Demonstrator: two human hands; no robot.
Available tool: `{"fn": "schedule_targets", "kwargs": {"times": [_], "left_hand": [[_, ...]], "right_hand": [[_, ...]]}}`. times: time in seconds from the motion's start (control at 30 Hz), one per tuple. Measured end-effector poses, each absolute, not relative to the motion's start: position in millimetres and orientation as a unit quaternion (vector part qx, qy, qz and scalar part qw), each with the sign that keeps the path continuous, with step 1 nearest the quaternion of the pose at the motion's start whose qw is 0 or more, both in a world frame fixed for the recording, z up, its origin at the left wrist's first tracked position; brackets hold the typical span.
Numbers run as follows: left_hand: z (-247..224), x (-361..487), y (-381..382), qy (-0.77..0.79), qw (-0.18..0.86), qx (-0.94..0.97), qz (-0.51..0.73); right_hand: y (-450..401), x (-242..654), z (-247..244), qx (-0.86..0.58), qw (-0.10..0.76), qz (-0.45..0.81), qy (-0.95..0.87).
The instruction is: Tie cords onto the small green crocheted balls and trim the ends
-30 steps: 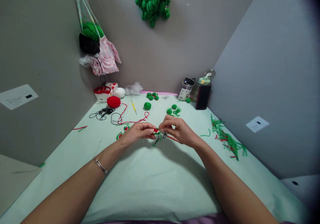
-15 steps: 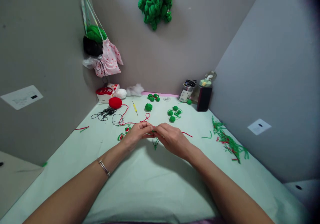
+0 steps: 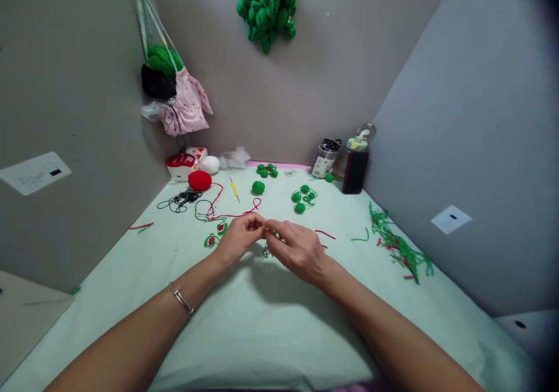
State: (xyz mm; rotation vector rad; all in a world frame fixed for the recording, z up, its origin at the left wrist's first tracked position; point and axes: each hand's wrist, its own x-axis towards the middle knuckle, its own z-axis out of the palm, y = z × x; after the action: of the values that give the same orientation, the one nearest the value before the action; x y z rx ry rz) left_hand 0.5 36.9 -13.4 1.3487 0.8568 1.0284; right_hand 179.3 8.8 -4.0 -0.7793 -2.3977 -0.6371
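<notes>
Well inside table-edge [image 3: 124, 239] — left hand [image 3: 238, 239], right hand [image 3: 297, 249]

Small yarn piece [image 3: 266, 251], perhaps green and black, mostly behind fingers [image 3: 276, 229].

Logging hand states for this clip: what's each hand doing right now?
Left hand: fingers pinched closed; whatever they grip is hidden.
Right hand: fingers pinched closed at the left's, strands showing below; contents hidden.

The near tabletop [image 3: 262, 334] lies open; beyond the hands, the yellow-handled tool [image 3: 234, 189] and green ball [image 3: 258, 187] obstruct.
</notes>
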Motion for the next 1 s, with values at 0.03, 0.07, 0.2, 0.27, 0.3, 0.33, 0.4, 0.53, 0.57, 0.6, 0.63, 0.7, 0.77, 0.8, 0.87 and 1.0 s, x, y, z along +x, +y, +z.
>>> {"fn": "schedule_targets", "kwargs": {"times": [0.03, 0.07, 0.2, 0.27, 0.3, 0.33, 0.4, 0.53, 0.57, 0.6, 0.63, 0.7, 0.77, 0.8, 0.87, 1.0], "left_hand": [[-11.9, 0.7, 36.3, 0.365, 0.573, 0.585, 0.443], [-10.7, 1.0, 35.5, 0.362, 0.568, 0.589, 0.447], [-8.7, 1.8, 32.5, 0.354, 0.567, 0.59, 0.453], [-10.1, 1.3, 32.8, 0.363, 0.556, 0.59, 0.459], [-11.3, 0.9, 33.6, 0.369, 0.554, 0.585, 0.463], [-12.7, 0.5, 34.7, 0.373, 0.557, 0.578, 0.466], [-15.4, -0.3, 37.4, 0.373, 0.574, 0.561, 0.467], [-18.1, -1.5, 41.4, 0.372, 0.575, 0.548, 0.48], [-18.4, -2.0, 42.1, 0.376, 0.57, 0.545, 0.486], [-18.9, -2.6, 42.9, 0.38, 0.568, 0.539, 0.493], [-19.5, -3.5, 43.9, 0.386, 0.567, 0.53, 0.499], [-21.4, -5.7, 46.8, 0.399, 0.571, 0.506, 0.509], [-23.8, -8.5, 50.9, 0.405, 0.581, 0.484, 0.515], [-25.0, -9.9, 53.2, 0.404, 0.586, 0.476, 0.517], [-27.0, -12.3, 57.4, 0.401, 0.59, 0.465, 0.524], [-28.8, -13.5, 61.0, 0.408, 0.583, 0.461, 0.53]], "right_hand": [[9.4, 180.2, -5.2, -0.285, 0.28, -0.236, -0.886], [10.2, 181.0, -6.2, -0.29, 0.293, -0.236, -0.88], [11.0, 180.8, -6.8, -0.282, 0.319, -0.248, -0.87], [8.5, 178.1, -5.2, -0.242, 0.341, -0.267, -0.868], [6.8, 176.2, -4.0, -0.226, 0.353, -0.275, -0.865], [5.0, 174.0, -2.4, -0.214, 0.366, -0.28, -0.861], [1.5, 169.1, 1.3, -0.205, 0.387, -0.278, -0.855], [-8.0, 159.1, 12.8, -0.262, 0.415, -0.126, -0.862], [-12.1, 157.1, 17.5, -0.287, 0.411, -0.039, -0.864], [-17.1, 155.6, 23.2, -0.303, 0.399, 0.061, -0.863], [-22.9, 154.6, 29.8, -0.311, 0.375, 0.162, -0.858], [-35.8, 154.7, 44.7, -0.278, 0.317, 0.34, -0.84], [-48.0, 157.8, 58.7, -0.209, 0.259, 0.464, -0.821], [-52.9, 160.2, 64.2, -0.177, 0.235, 0.505, -0.811], [-59.3, 165.6, 70.3, -0.111, 0.188, 0.562, -0.798], [-59.1, 172.5, 63.4, 0.031, 0.101, 0.582, -0.806]]}}
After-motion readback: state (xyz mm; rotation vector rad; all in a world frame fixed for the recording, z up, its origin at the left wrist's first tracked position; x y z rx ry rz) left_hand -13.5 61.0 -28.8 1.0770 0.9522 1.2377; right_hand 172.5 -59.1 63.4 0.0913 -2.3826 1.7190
